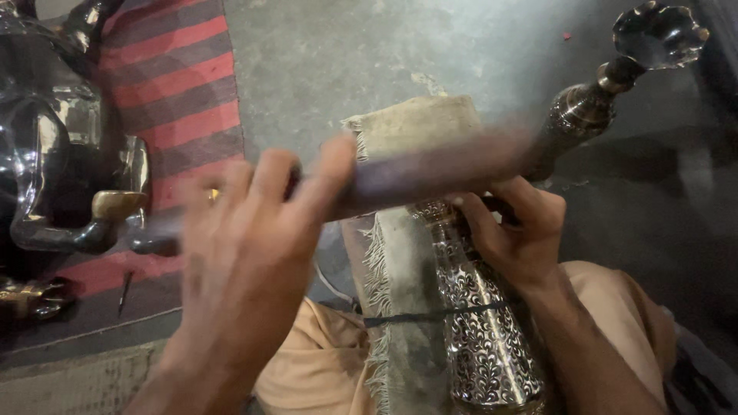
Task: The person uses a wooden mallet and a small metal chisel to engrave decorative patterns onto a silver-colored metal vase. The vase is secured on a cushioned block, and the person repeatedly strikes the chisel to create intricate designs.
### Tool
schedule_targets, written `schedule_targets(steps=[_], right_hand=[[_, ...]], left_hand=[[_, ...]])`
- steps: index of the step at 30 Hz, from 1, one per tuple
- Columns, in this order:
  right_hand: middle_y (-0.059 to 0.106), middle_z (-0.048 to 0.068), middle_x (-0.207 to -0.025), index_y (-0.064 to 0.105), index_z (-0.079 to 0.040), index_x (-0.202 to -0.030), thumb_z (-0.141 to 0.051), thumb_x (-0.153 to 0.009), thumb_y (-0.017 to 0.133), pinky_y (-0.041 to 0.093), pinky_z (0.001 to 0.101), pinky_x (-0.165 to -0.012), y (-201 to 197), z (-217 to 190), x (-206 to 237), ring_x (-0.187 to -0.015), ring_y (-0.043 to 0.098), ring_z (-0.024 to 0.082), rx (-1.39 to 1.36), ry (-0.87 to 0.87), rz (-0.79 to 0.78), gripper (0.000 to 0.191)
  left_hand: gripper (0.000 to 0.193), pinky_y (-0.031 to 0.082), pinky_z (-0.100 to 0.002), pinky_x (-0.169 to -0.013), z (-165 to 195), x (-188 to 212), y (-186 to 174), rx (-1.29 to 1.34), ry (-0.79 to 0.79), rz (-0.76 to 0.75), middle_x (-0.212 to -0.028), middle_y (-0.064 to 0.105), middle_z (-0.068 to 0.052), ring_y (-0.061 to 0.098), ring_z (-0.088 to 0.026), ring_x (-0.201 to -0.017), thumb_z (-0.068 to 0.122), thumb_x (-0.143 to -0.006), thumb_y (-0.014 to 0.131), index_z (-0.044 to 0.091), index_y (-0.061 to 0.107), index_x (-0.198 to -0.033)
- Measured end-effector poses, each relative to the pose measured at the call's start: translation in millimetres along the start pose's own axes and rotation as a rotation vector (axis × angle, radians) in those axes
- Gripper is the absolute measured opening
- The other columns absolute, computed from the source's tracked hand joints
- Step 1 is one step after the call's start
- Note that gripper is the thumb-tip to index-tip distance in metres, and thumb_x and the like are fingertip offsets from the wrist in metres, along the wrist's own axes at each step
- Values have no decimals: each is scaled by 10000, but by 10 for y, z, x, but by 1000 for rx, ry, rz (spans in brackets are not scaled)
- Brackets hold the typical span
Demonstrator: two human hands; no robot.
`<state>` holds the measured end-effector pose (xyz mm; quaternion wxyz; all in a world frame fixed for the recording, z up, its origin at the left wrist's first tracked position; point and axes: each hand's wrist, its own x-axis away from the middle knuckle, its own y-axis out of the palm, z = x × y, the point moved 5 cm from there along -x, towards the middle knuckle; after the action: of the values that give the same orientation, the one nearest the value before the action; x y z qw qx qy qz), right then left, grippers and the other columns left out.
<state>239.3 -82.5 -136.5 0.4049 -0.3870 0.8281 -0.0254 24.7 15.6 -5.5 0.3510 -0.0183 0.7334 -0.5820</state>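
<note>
Engraved metal vessel (484, 330): tall, silver-coloured, covered in a fine leaf pattern. It lay tilted across the person's lap, its wide base toward the lower edge of the view and its narrow neck running up and to the right. The neck passed into a dark ornamented stem (576, 111) and ended in a scalloped cup (659, 34) at the far upper right.

Right hand (516, 230): clenched around the vessel just above its patterned body, fingers wrapped over the neck.

Left hand (246, 253): to the left of the vessel, fingers spread and raised, touching a long blurred rod-like thing (430, 173) that crossed above the vessel's neck. The blur was too strong to tell whether the hand gripped it or what the thing was.

Fringed cloth (400, 253): pale, worn, draped beside and under the vessel on its left side, one folded end standing up behind the blurred rod.

Orange garment (323, 369): over the person's legs, beneath the vessel and the cloth.

Red and grey striped mat (181, 84): well to the left of the vessel, on the grey floor (369, 54).

Shiny metal pieces (61, 154): on the mat, far left of the vessel, one with a brass-coloured spout. A thin dark nail-like tool (123, 293) lay on the mat below them.
</note>
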Motion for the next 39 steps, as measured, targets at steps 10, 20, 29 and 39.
schedule_targets(steps=[10,20,29,39], right_hand=[[715,41,-753,734,-22,-1054,-18,-955,767,478,254,-523,4,86,-3,-608,647,90,119,18,-14,105],[760,64,-927,684,14,-1181,12,-1006,693,571,225,-618,24,33,-9,-737,715,82,-165,31,-20,175],[767,102,-1030,625,-12,-1137,13,-1042,678,666,290,-829,-14,63,-32,-937,773,161,-271,129,2,112],[774,105,-1025,627,-5,-1109,5,-1037,694,664,258,-794,-21,26,-30,-938,778,146,-277,13,13,98]], left_hand=[[534,441,-418,-756,-69,0,85,18,22,16,-966,615,-52,562,-214,-805,74,-972,720,239,554,-1453],[545,465,-460,-825,11,-17,27,-272,32,-48,-994,590,-4,597,-211,-873,72,-941,736,322,591,-1403],[646,510,-461,-764,-117,3,32,520,-279,-221,-1102,597,-155,650,-368,-905,-3,-740,701,120,504,-1343],[673,456,-501,-755,20,-262,-46,163,-13,-221,-881,579,-119,620,-327,-857,14,-753,713,138,522,-1386]])
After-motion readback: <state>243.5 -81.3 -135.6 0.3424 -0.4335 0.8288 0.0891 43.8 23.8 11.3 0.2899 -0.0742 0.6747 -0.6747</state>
